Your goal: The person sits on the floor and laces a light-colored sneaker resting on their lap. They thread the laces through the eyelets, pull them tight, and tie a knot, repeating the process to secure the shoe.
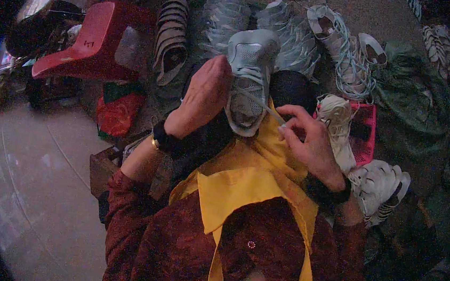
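A pale grey-blue shoe upper (252, 62) with a mesh tongue lies over my lap, its toe pointing away from me and laces crossing its middle. My left hand (203, 93) is closed along its left side; its fingertips are mostly hidden. To the right of the upper, my right hand (305, 139) pinches a light shoelace (271, 111) between thumb and fingers. The lace stretches slantwise from the eyelets to that hand. A yellow apron (249, 174) lies beneath, over my dark-covered legs.
Several stacked pale uppers (227, 25) lie beyond my knees, beside a striped stack (171, 34). A red plastic stool (92, 40) stands far left. On the right are laced uppers (345, 54), a pink basket (363, 136), white uppers (378, 189) and a green sack (413, 103).
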Action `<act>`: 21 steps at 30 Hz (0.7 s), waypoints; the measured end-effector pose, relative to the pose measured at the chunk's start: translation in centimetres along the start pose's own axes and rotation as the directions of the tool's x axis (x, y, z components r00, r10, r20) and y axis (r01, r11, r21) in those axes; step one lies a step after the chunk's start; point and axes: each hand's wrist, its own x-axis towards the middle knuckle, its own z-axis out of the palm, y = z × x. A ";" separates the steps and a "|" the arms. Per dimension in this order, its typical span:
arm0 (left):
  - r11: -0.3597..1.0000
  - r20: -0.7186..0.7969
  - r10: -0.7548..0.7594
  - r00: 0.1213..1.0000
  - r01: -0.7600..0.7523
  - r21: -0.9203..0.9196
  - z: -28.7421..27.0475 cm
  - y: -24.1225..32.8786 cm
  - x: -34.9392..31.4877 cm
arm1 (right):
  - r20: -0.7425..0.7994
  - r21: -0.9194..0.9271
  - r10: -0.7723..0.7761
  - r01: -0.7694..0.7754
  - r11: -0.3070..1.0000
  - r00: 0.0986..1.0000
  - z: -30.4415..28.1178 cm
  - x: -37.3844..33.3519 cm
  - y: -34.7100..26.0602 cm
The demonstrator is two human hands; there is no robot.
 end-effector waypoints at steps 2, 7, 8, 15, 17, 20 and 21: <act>0.980 0.071 -0.063 0.995 0.076 -0.185 -0.9 0.0 0.3 | -0.041 -0.011 0.009 -0.010 1.000 0.999 0.2 0.4 0.4; 0.915 0.216 -0.040 0.976 0.122 -0.384 -1.8 -1.2 0.6 | -0.092 -0.022 -0.032 0.030 0.999 0.995 -0.8 0.8 1.4; 0.909 0.264 -0.070 0.962 0.170 -0.380 -2.0 -1.5 1.0 | -0.108 -0.059 -0.037 0.030 0.998 0.993 -1.0 0.8 1.4; 0.787 0.323 -0.217 0.921 0.361 -0.500 -1.8 -0.8 0.9 | 0.034 0.013 0.059 -0.059 0.998 0.998 -3.7 -1.2 2.0; 0.672 0.279 -0.226 0.933 0.357 -0.649 -1.1 -0.6 0.1 | 0.085 0.042 0.073 -0.076 0.996 0.994 -4.5 -2.2 2.9; 0.640 0.194 -0.238 0.952 0.303 -0.706 -0.1 -0.3 -0.3 | 0.149 0.132 0.129 -0.149 0.980 0.980 -5.1 -3.6 2.9; 0.658 0.162 -0.240 0.957 0.283 -0.698 0.2 -0.2 -0.4 | 0.176 0.220 0.165 -0.202 0.954 0.971 -5.2 -4.1 2.7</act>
